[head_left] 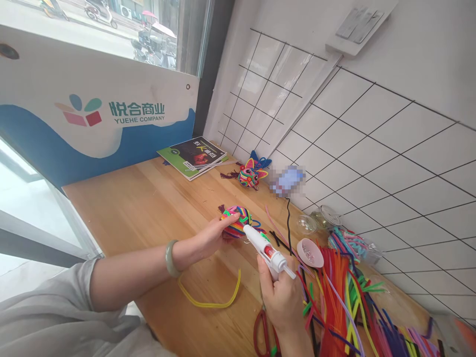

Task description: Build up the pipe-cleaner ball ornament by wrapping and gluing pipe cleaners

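Observation:
My left hand (213, 234), with a pale green bangle on its wrist, grips a multicoloured pipe-cleaner ornament (238, 228) above the table, thumb on top. Closed around a white hot glue gun (265, 250) is my right hand (282, 292). The gun's nozzle points up and left, close to the ornament; whether it touches cannot be made out. A clear glue stick sticks out of the gun's back end. On the wood below lies a bent yellow pipe cleaner (210, 305). Red-handled scissors (262, 332) are partly hidden beside my right wrist.
A finished-looking colourful pipe-cleaner figure (250, 174) sits near the tiled wall, by a book (197, 156). A pink bowl (310, 253) holds small pieces. Loose pipe cleaners (338, 287) cover the table's right side. A black cord (289, 223) runs along the wall side.

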`<state>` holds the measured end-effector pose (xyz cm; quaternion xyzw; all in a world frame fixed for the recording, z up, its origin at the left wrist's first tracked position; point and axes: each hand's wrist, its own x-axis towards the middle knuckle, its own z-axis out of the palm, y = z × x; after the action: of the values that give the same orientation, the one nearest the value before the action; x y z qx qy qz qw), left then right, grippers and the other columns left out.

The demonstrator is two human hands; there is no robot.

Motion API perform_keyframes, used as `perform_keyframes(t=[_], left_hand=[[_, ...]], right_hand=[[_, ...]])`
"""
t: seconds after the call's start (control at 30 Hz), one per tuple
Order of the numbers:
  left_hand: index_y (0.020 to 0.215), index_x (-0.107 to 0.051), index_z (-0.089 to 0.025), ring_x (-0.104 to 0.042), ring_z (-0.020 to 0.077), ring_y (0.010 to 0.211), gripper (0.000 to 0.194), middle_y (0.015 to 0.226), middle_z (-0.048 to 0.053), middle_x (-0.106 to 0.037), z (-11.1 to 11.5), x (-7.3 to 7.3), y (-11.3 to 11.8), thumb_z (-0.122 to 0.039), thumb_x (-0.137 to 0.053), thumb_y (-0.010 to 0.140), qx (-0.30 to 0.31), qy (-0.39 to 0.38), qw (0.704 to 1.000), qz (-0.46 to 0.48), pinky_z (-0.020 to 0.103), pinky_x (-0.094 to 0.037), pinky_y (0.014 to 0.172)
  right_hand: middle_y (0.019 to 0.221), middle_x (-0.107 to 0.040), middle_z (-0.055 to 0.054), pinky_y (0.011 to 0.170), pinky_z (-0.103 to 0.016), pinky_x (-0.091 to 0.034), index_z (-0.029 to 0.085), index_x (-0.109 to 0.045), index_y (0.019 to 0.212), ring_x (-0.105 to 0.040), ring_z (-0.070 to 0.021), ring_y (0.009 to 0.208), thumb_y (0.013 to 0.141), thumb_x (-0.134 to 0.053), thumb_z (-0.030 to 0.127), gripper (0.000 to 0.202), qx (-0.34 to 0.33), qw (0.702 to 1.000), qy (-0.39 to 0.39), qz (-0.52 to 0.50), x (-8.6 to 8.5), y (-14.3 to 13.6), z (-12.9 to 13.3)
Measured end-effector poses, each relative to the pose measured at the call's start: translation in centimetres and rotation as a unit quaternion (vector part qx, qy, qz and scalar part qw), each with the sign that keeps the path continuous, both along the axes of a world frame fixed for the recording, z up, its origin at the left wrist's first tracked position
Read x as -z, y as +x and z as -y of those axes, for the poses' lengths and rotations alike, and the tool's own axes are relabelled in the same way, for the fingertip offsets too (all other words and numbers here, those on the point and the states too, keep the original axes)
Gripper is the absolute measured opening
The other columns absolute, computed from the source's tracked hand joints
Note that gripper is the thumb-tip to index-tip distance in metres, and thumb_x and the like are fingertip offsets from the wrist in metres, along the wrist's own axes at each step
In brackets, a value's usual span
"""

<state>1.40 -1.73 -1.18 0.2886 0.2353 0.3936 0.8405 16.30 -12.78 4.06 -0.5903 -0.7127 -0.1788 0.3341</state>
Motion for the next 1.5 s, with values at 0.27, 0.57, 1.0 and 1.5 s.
perform_keyframes(t=[0.27,0.57,1.0,1.5], left_hand=[[0.096,-0.069,-0.015,-0.066,0.0195,0.079,0.041,0.091,0.01,-0.072,0.0,-0.5,0.1,-0.052,-0.068,0.077,-0.018,-0.035,0.996,-0.085,0.025,-0.044,0.064],[0.095,-0.068,-0.015,-0.067,0.0206,0.08,0.04,0.091,0.01,-0.073,0.1,-0.7,0.0,-0.051,-0.069,0.077,-0.012,-0.031,0.998,-0.061,0.025,-0.044,0.064],[0.093,-0.068,-0.017,-0.068,0.0238,0.087,0.041,0.091,0.009,-0.073,0.1,-0.8,0.1,-0.054,-0.069,0.074,-0.012,-0.035,0.996,-0.078,0.03,-0.048,0.073],[0.094,-0.069,-0.016,-0.067,0.0213,0.086,0.041,0.095,0.01,-0.072,0.0,-0.7,0.0,-0.053,-0.068,0.077,-0.006,-0.047,0.997,-0.065,0.027,-0.047,0.07]], right_hand=[[0.067,-0.061,-0.005,0.044,-0.022,-0.045,0.017,-0.052,0.09,-0.062,-0.0162,0.051,0.097,-0.046,0.042,0.027,-0.005,1.0,-0.01,0.011,0.1,0.3,0.2],[0.064,-0.06,-0.004,0.043,-0.022,-0.044,0.018,-0.052,0.088,-0.06,-0.0167,0.05,0.096,-0.046,0.043,0.028,-0.004,1.0,-0.023,0.0,0.0,0.2,-0.1],[0.063,-0.061,-0.004,0.043,-0.024,-0.043,0.019,-0.052,0.088,-0.061,-0.0182,0.05,0.095,-0.047,0.043,0.026,0.003,0.999,-0.03,-0.02,0.3,0.6,0.1],[0.071,-0.063,-0.006,0.049,-0.027,-0.045,0.019,-0.054,0.092,-0.062,-0.02,0.061,0.095,-0.047,0.044,0.026,0.001,0.987,-0.097,-0.129,0.4,0.6,0.2]])
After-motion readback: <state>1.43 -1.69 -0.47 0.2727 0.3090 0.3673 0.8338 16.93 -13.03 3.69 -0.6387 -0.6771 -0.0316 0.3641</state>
